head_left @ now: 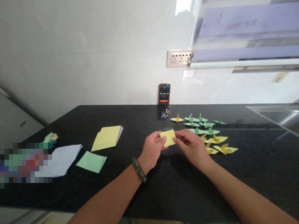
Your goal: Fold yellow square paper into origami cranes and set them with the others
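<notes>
Both my hands hold a small folded yellow paper (pixel 168 137) just above the black countertop (pixel 163 183). My left hand (pixel 152 150), with a dark bangle at the wrist, pinches its left edge. My right hand (pixel 192 146) pinches its right edge with thumb and fingers closed. To the right of my hands lie several folded paper cranes, green ones (pixel 201 123) farther back and yellow ones (pixel 220 144) nearer.
A stack of coloured square sheets (pixel 107 137) with yellow on top, a green sheet (pixel 92 161) and a pale blue sheet (pixel 63 158) lie at the left. A phone (pixel 164 94) showing a timer leans on the wall. A sink (pixel 280 116) sits far right.
</notes>
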### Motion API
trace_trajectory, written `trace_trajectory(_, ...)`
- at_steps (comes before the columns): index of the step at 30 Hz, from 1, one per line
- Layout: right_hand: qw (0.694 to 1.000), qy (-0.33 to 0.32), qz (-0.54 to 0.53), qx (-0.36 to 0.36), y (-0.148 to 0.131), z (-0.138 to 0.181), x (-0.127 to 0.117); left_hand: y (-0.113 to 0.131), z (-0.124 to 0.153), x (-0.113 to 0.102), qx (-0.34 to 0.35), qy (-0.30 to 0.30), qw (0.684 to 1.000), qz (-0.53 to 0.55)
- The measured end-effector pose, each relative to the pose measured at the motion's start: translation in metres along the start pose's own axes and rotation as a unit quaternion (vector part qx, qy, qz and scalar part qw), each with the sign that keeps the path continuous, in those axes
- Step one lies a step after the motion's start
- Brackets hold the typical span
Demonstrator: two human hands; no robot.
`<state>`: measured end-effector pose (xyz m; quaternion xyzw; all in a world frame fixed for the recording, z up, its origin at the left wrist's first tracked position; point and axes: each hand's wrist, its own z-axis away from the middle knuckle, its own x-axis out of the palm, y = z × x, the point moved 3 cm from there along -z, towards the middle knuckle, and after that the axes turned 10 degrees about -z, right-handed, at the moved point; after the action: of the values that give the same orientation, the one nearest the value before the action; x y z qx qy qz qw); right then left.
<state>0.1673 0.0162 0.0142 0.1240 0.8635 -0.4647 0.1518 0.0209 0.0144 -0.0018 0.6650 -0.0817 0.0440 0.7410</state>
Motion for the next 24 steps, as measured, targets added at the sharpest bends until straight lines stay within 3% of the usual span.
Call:
trace_trajectory(6,0.997,-0.009,0.049,-0.053,-0.0062,0.0006,-0.0002,0.0017,0.0002,-0.0001,0.001,-0.008,1.0,0.001)
trace_trajectory(15,0.997,0.018,-0.07,-0.013,-0.0011,-0.0008,0.0019,0.0004,0.0034,0.0044,-0.01,-0.07,0.997,-0.024)
trace_trajectory(24,0.996,0.009,-0.054,-0.07,-0.002,0.0,0.0009,0.004,0.0038,0.0055,-0.007,-0.093,0.996,0.014)
